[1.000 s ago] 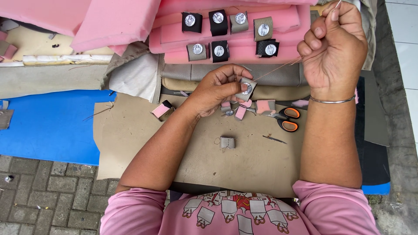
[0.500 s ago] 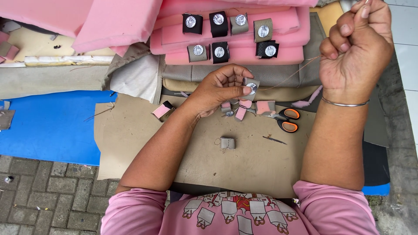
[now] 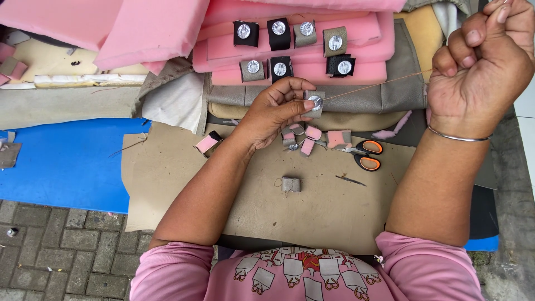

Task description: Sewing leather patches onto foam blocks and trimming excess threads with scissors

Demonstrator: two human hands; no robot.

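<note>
Left hand [image 3: 273,114] pinching a small grey fabric square with a silver disc [image 3: 315,102], held just above the tan surface [image 3: 312,212]. Right hand [image 3: 482,69] raised high, grip clenched on a taut thread [image 3: 379,85] running back to that square. Orange-handled scissors [image 3: 368,155] lying near pink foam scraps [image 3: 309,139]; finished squares [image 3: 278,27] lined up on pink foam [image 3: 223,50] beyond.

Pink short sleeves [image 3: 173,273], thin silver bangle [image 3: 458,136].

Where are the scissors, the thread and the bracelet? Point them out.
scissors [image 3: 369,155]: head view, on the orange handles.
thread [image 3: 379,86]: head view, mid-span of the taut strand.
bracelet [image 3: 458,137]: head view, on the metal band at the right wrist.
</note>
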